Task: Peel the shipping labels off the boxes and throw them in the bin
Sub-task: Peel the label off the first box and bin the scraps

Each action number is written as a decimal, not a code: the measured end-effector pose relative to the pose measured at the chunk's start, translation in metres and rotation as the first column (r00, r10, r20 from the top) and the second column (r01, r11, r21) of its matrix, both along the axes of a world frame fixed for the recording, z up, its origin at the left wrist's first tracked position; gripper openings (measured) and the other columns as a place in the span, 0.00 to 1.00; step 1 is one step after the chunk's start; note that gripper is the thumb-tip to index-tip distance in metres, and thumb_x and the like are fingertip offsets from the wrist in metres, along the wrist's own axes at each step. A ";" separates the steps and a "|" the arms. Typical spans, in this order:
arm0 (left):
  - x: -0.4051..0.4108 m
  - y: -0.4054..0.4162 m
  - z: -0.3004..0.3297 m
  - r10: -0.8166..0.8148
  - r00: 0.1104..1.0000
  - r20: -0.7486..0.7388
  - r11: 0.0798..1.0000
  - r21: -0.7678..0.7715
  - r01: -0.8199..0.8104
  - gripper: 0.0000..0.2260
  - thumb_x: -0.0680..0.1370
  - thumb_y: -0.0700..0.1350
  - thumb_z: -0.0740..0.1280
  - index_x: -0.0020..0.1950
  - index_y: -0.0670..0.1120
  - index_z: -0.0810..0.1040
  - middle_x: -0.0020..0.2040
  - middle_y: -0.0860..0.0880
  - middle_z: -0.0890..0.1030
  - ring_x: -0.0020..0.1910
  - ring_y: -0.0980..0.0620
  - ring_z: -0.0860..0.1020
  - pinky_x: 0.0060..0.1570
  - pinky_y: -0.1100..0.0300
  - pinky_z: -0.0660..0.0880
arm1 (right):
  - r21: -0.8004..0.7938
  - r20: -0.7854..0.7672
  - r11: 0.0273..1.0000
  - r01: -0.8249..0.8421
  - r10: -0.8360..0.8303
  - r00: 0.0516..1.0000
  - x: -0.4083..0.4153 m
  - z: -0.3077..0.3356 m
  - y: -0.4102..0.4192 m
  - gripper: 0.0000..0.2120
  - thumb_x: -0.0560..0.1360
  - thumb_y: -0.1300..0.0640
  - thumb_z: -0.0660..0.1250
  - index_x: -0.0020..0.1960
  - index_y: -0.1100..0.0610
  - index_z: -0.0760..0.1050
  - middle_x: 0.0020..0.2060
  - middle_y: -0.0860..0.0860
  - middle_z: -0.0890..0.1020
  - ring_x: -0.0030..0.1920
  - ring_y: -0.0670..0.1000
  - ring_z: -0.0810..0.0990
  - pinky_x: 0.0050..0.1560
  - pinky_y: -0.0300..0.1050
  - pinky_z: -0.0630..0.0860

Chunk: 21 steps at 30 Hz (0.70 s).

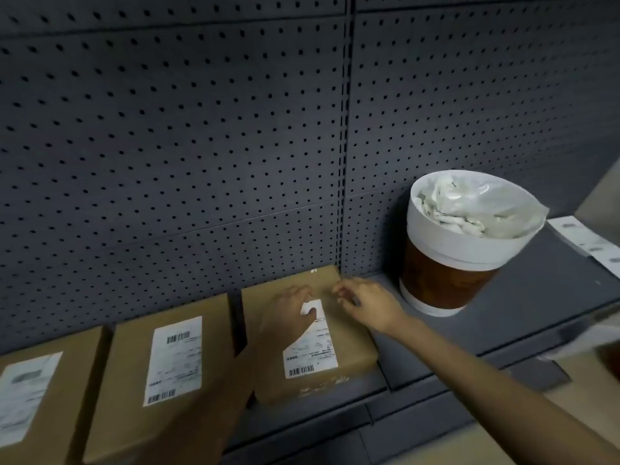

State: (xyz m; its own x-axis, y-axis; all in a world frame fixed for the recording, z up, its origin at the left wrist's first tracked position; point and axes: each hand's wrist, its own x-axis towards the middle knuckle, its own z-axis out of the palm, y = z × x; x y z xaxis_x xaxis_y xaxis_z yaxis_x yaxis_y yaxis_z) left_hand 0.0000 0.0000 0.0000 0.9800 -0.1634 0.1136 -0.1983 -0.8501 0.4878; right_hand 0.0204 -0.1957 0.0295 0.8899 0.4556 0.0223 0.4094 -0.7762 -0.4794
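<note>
1. The left hand [289, 308] lies on the right box [310, 333], its fingers curled at the top edge of the label [310, 344]. A white corner of the label is lifted and folded by the thumb. The hand is motion-blurred, so whether it really pinches that corner cannot be told.
2. The right hand [364, 305] rests on the far right part of the same box, fingers loosely bent and spread, holding nothing. Its fingertips point toward the left hand.
3. The lower part of the label is stuck flat, with a barcode near the front edge. Its print is too blurred to read, and the left hand covers its upper left.
4. The left forearm crosses the gap between this box and the middle box [167, 380], hiding that box's lower right corner.
5. The middle box bears a full label [174, 360]. The left box [43, 394] is cut off by the frame edge; its label [25, 397] is a smear.
6. All three boxes sit on a grey shelf [536, 317] against pegboard [201, 146].
7. The bin [449, 250] stands on the shelf right of the boxes, lined with a white bag and filled with crumpled white paper.
</note>
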 end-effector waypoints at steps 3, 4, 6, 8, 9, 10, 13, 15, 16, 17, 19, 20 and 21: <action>0.013 0.004 -0.009 -0.050 0.999 -0.014 0.999 0.008 0.050 0.12 0.74 0.46 0.66 0.57 0.49 0.75 0.52 0.52 0.78 0.52 0.52 0.74 0.51 0.55 0.71 | 0.012 -0.031 0.998 0.069 -0.069 0.997 0.006 -0.012 0.007 0.12 0.76 0.53 0.62 0.59 0.50 0.74 0.55 0.48 0.79 0.54 0.49 0.78 0.53 0.45 0.75; 0.016 0.007 -0.012 -0.055 0.998 -0.025 0.998 0.019 0.056 0.12 0.74 0.46 0.66 0.57 0.49 0.75 0.52 0.52 0.78 0.52 0.52 0.74 0.51 0.55 0.71 | 0.007 -0.051 0.996 0.092 -0.091 0.995 0.005 -0.016 0.010 0.12 0.77 0.53 0.62 0.59 0.50 0.74 0.55 0.48 0.79 0.54 0.49 0.78 0.53 0.44 0.74; 0.023 0.011 -0.020 -0.079 0.997 -0.014 0.996 0.026 0.079 0.13 0.74 0.46 0.66 0.58 0.50 0.75 0.53 0.52 0.78 0.53 0.52 0.74 0.50 0.57 0.71 | 0.020 -0.082 0.990 0.139 -0.137 0.987 0.007 -0.027 0.017 0.12 0.77 0.53 0.61 0.59 0.50 0.73 0.55 0.48 0.79 0.54 0.49 0.78 0.54 0.44 0.74; 0.030 0.018 -0.030 -0.095 0.995 0.004 0.995 0.032 0.095 0.13 0.75 0.47 0.65 0.58 0.51 0.75 0.54 0.53 0.77 0.54 0.53 0.73 0.49 0.58 0.71 | 0.042 -0.097 0.980 0.196 -0.192 0.977 0.007 -0.038 0.025 0.12 0.77 0.53 0.61 0.59 0.49 0.73 0.55 0.47 0.79 0.54 0.48 0.78 0.54 0.45 0.75; 0.034 0.021 -0.037 -0.101 0.995 0.005 0.994 0.036 0.101 0.13 0.75 0.48 0.65 0.59 0.52 0.75 0.55 0.54 0.76 0.55 0.54 0.72 0.49 0.59 0.71 | 0.052 -0.109 0.972 0.228 -0.221 0.969 0.007 -0.044 0.029 0.12 0.77 0.53 0.61 0.59 0.49 0.73 0.55 0.47 0.79 0.54 0.49 0.78 0.53 0.46 0.75; 0.037 0.023 -0.043 -0.107 0.994 0.007 0.994 0.038 0.107 0.12 0.75 0.48 0.64 0.59 0.53 0.74 0.56 0.55 0.76 0.55 0.55 0.72 0.49 0.58 0.72 | 0.064 -0.117 0.967 0.248 -0.240 0.964 0.007 -0.051 0.032 0.11 0.77 0.52 0.61 0.59 0.48 0.73 0.55 0.48 0.79 0.54 0.49 0.78 0.53 0.47 0.75; 0.043 0.025 -0.061 -0.113 0.993 0.028 0.993 0.024 0.113 0.12 0.75 0.50 0.65 0.58 0.54 0.75 0.55 0.56 0.76 0.56 0.55 0.72 0.50 0.56 0.73 | 0.089 -0.139 0.945 0.316 -0.302 0.943 0.006 -0.068 0.041 0.11 0.77 0.53 0.61 0.58 0.47 0.73 0.55 0.48 0.78 0.54 0.49 0.78 0.51 0.46 0.75; 0.047 0.025 -0.072 -0.110 0.992 0.062 0.994 0.031 0.108 0.12 0.74 0.50 0.66 0.57 0.53 0.76 0.53 0.55 0.77 0.54 0.53 0.74 0.51 0.56 0.73 | 0.102 -0.148 0.926 0.364 -0.348 0.926 0.005 -0.074 0.044 0.11 0.77 0.54 0.61 0.58 0.48 0.74 0.55 0.48 0.78 0.53 0.50 0.77 0.49 0.45 0.73; 0.049 0.024 -0.076 -0.108 0.991 0.076 0.994 0.042 0.105 0.12 0.73 0.50 0.67 0.56 0.53 0.77 0.52 0.54 0.78 0.54 0.52 0.74 0.52 0.55 0.72 | 0.112 -0.152 0.918 0.379 -0.362 0.920 0.005 -0.077 0.045 0.11 0.77 0.54 0.61 0.58 0.48 0.74 0.55 0.48 0.78 0.53 0.49 0.77 0.49 0.44 0.73; 0.050 0.023 -0.080 -0.103 0.991 0.088 0.994 0.055 0.098 0.13 0.73 0.51 0.67 0.56 0.52 0.77 0.51 0.54 0.78 0.53 0.52 0.74 0.53 0.55 0.71 | 0.116 -0.154 0.912 0.392 -0.374 0.915 0.005 -0.080 0.045 0.11 0.77 0.55 0.61 0.58 0.48 0.74 0.54 0.48 0.78 0.53 0.49 0.77 0.49 0.44 0.73; 0.051 0.019 -0.085 -0.074 0.992 0.107 0.996 0.052 0.068 0.12 0.72 0.51 0.68 0.55 0.52 0.78 0.50 0.52 0.77 0.51 0.51 0.73 0.52 0.56 0.69 | 0.130 -0.163 0.900 0.416 -0.395 0.904 0.005 -0.084 0.046 0.11 0.76 0.55 0.61 0.58 0.48 0.74 0.54 0.48 0.78 0.53 0.49 0.77 0.50 0.43 0.73; 0.051 0.017 -0.087 -0.053 0.992 0.114 0.998 0.037 0.049 0.12 0.72 0.52 0.69 0.54 0.53 0.78 0.49 0.52 0.76 0.50 0.51 0.73 0.52 0.56 0.68 | 0.136 -0.165 0.896 0.423 -0.401 0.901 0.005 -0.086 0.046 0.11 0.76 0.56 0.61 0.58 0.49 0.74 0.54 0.47 0.78 0.53 0.48 0.76 0.50 0.42 0.72; 0.052 0.014 -0.088 -0.033 0.992 0.119 0.999 0.027 0.030 0.11 0.72 0.52 0.69 0.54 0.53 0.78 0.49 0.52 0.76 0.50 0.50 0.72 0.51 0.55 0.67 | 0.139 -0.162 0.893 0.427 -0.405 0.900 0.005 -0.088 0.047 0.11 0.76 0.56 0.61 0.58 0.49 0.74 0.54 0.47 0.77 0.53 0.48 0.76 0.49 0.40 0.71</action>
State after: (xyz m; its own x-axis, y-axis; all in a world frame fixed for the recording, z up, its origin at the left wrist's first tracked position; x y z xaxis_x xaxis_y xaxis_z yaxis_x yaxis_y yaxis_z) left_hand 0.0520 0.0145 -0.0883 0.9541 -0.1980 0.2249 -0.2804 -0.8544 0.4375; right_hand 0.0253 -0.1492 -0.0581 0.9973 0.0422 -0.0593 -0.0058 -0.7661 -0.6426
